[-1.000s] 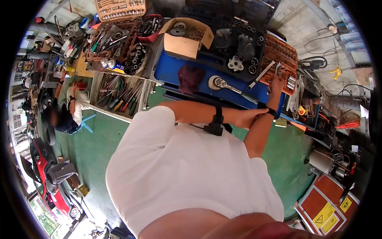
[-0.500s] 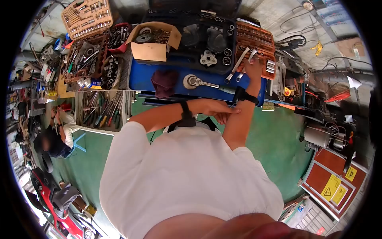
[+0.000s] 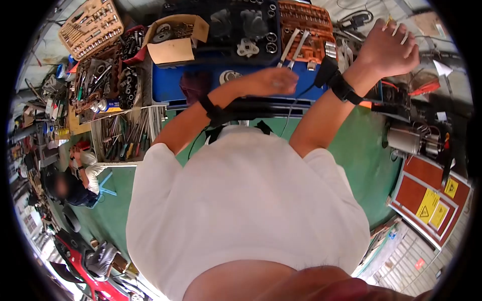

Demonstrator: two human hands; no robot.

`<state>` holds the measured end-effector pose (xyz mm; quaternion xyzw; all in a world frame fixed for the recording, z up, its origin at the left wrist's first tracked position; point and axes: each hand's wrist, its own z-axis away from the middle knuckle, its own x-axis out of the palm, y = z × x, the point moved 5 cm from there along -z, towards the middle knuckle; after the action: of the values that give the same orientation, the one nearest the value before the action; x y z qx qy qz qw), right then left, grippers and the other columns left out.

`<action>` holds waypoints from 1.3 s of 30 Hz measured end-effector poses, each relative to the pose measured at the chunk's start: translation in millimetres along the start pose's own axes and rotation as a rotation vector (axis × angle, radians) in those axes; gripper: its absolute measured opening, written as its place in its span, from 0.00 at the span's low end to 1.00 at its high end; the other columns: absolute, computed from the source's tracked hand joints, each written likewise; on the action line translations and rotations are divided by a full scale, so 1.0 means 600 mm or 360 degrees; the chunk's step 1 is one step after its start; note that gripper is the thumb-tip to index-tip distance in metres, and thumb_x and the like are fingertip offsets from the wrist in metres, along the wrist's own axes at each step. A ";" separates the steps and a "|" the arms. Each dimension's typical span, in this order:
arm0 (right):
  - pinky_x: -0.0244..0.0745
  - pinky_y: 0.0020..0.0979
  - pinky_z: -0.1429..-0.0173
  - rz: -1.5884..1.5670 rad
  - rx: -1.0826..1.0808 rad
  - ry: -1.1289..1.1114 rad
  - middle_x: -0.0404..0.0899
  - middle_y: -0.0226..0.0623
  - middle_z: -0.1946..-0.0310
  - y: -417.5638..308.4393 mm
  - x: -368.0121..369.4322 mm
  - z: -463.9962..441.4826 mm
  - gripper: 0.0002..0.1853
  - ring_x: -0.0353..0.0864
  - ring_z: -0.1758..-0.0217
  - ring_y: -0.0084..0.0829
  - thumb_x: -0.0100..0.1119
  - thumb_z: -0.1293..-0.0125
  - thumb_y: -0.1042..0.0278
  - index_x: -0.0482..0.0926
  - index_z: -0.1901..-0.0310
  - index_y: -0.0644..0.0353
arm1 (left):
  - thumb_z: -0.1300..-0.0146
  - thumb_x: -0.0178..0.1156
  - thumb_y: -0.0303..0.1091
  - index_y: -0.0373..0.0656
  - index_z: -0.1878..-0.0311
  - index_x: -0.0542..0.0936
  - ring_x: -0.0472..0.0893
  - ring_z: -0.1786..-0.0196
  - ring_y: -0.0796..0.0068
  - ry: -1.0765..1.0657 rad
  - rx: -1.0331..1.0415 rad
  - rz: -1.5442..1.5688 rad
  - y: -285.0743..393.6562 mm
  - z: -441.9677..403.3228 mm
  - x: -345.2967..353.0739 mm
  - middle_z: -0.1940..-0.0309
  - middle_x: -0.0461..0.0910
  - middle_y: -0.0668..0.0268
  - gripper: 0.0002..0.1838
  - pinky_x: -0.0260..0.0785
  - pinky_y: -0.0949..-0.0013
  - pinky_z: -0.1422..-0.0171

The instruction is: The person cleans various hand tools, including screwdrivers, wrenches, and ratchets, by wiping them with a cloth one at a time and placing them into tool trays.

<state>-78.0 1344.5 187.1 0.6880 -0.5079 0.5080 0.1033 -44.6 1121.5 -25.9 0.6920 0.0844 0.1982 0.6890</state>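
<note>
My right hand (image 3: 390, 50) is raised to the right of the bench, back toward me, fingers bent and slightly apart; no object shows in it. My left hand (image 3: 275, 82) is blurred above the bench's blue front, near a ratchet (image 3: 230, 76) whose handle it hides. Two wrenches (image 3: 287, 47) (image 3: 299, 49) lie across the orange socket case (image 3: 314, 32). A dark red cloth (image 3: 193, 85) is partly behind my left forearm. Black straps circle both wrists; a dark block sits by the right strap, with a thin cable hanging near it.
At the back are a cardboard box (image 3: 170, 50) and a black tool case (image 3: 221, 45) holding a three-lobed metal part (image 3: 247, 47). A drawer of screwdrivers (image 3: 125, 135) is at left. Beyond it sits another person (image 3: 75, 185). A reddish-brown cabinet (image 3: 427, 195) stands at right.
My right hand has left the wrenches and risen to the right. My left hand has come off the right forearm and moved forward over the bench. The view has shifted.
</note>
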 end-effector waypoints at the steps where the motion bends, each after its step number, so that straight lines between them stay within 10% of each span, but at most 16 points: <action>1: 0.65 0.42 0.59 -0.0296 0.0090 -0.0170 0.74 0.39 0.66 -0.004 0.009 0.000 0.14 0.71 0.65 0.39 0.53 0.38 0.53 0.74 0.65 0.57 | 0.31 0.64 0.38 0.41 0.32 0.69 0.74 0.39 0.75 0.0055 0.0175 0.0252 0.024 -0.007 0.007 0.41 0.77 0.64 0.28 0.68 0.67 0.33; 6: 0.63 0.38 0.64 -0.0511 0.0392 -0.0136 0.75 0.39 0.73 0.019 0.065 0.045 0.13 0.70 0.70 0.36 0.52 0.39 0.55 0.73 0.74 0.55 | 0.33 0.66 0.39 0.39 0.34 0.72 0.78 0.45 0.78 0.0062 0.0315 0.0341 0.118 -0.013 0.044 0.48 0.80 0.67 0.27 0.73 0.70 0.41; 8: 0.72 0.34 0.59 -0.0244 0.0006 -0.0272 0.77 0.30 0.64 0.012 0.066 0.053 0.09 0.76 0.63 0.30 0.59 0.36 0.66 0.77 0.57 0.59 | 0.35 0.69 0.37 0.37 0.36 0.73 0.81 0.51 0.80 -0.0012 0.0225 0.0331 0.139 0.002 0.065 0.52 0.82 0.66 0.27 0.75 0.73 0.46; 10: 0.64 0.25 0.66 0.1243 -0.1011 0.0045 0.72 0.29 0.70 -0.003 0.062 0.066 0.08 0.67 0.70 0.22 0.58 0.31 0.65 0.74 0.62 0.59 | 0.37 0.70 0.38 0.37 0.39 0.76 0.82 0.54 0.78 0.0128 0.0095 0.0177 0.152 0.016 0.069 0.55 0.84 0.67 0.27 0.75 0.70 0.46; 12: 0.62 0.22 0.67 0.1847 -0.1637 -0.0491 0.70 0.28 0.70 -0.004 0.115 0.103 0.07 0.65 0.70 0.20 0.61 0.34 0.72 0.72 0.63 0.59 | 0.39 0.72 0.40 0.36 0.42 0.78 0.83 0.56 0.77 0.0268 -0.0036 0.0023 0.143 0.016 0.065 0.57 0.85 0.67 0.27 0.76 0.67 0.46; 19: 0.59 0.22 0.70 0.1102 -0.1053 -0.0323 0.67 0.26 0.73 -0.016 0.147 0.116 0.07 0.62 0.73 0.17 0.58 0.35 0.81 0.70 0.64 0.59 | 0.35 0.68 0.37 0.38 0.35 0.74 0.82 0.48 0.73 0.0224 0.0418 0.0026 0.089 -0.006 0.038 0.48 0.82 0.63 0.28 0.76 0.68 0.44; 21: 0.58 0.22 0.71 -0.0129 0.0038 0.0292 0.66 0.27 0.75 0.002 0.135 0.114 0.06 0.61 0.75 0.17 0.56 0.34 0.81 0.70 0.64 0.59 | 0.33 0.66 0.41 0.39 0.34 0.73 0.80 0.45 0.74 0.0183 0.0462 -0.0014 0.080 -0.012 0.036 0.45 0.81 0.65 0.28 0.75 0.67 0.42; 22: 0.58 0.22 0.72 -0.0572 0.0386 0.0553 0.66 0.27 0.75 0.022 0.133 0.123 0.06 0.60 0.76 0.17 0.55 0.34 0.81 0.70 0.64 0.58 | 0.31 0.62 0.46 0.40 0.35 0.74 0.79 0.43 0.76 -0.0096 0.0217 0.0815 0.067 -0.017 0.051 0.44 0.81 0.68 0.27 0.74 0.68 0.41; 24: 0.59 0.23 0.73 0.0399 -0.0693 -0.0647 0.66 0.28 0.76 -0.010 0.177 0.122 0.04 0.60 0.79 0.20 0.55 0.33 0.77 0.70 0.62 0.58 | 0.28 0.58 0.51 0.42 0.35 0.74 0.78 0.42 0.79 -0.0354 -0.0018 0.1641 0.051 -0.020 0.083 0.42 0.80 0.71 0.27 0.73 0.68 0.40; 26: 0.59 0.29 0.73 0.0146 -0.0366 -0.0637 0.67 0.31 0.80 -0.012 0.161 0.088 0.08 0.63 0.79 0.27 0.56 0.38 0.64 0.69 0.70 0.55 | 0.29 0.45 0.67 0.45 0.31 0.70 0.72 0.35 0.69 -0.0146 -0.0386 0.1474 -0.002 -0.022 0.121 0.35 0.73 0.62 0.37 0.60 0.56 0.28; 29: 0.54 0.33 0.74 0.0210 -0.0064 -0.0441 0.65 0.30 0.86 -0.030 0.142 0.053 0.16 0.60 0.83 0.28 0.54 0.43 0.55 0.66 0.82 0.52 | 0.27 0.48 0.59 0.41 0.37 0.75 0.77 0.42 0.71 -0.0276 -0.0218 0.1046 0.000 -0.025 0.100 0.42 0.78 0.63 0.31 0.69 0.62 0.36; 39: 0.49 0.25 0.76 0.0261 -0.0796 -0.0228 0.54 0.16 0.89 -0.192 0.175 0.124 0.13 0.52 0.88 0.18 0.54 0.45 0.56 0.62 0.81 0.41 | 0.22 0.45 0.43 0.36 0.32 0.69 0.73 0.44 0.80 -0.0623 -0.0120 0.0137 0.074 -0.020 0.154 0.43 0.76 0.64 0.24 0.68 0.71 0.39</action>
<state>55.6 1286.3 280.0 0.6318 -0.6776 0.3236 0.1923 27.5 1166.9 32.2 0.6940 -0.0883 0.0921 0.7086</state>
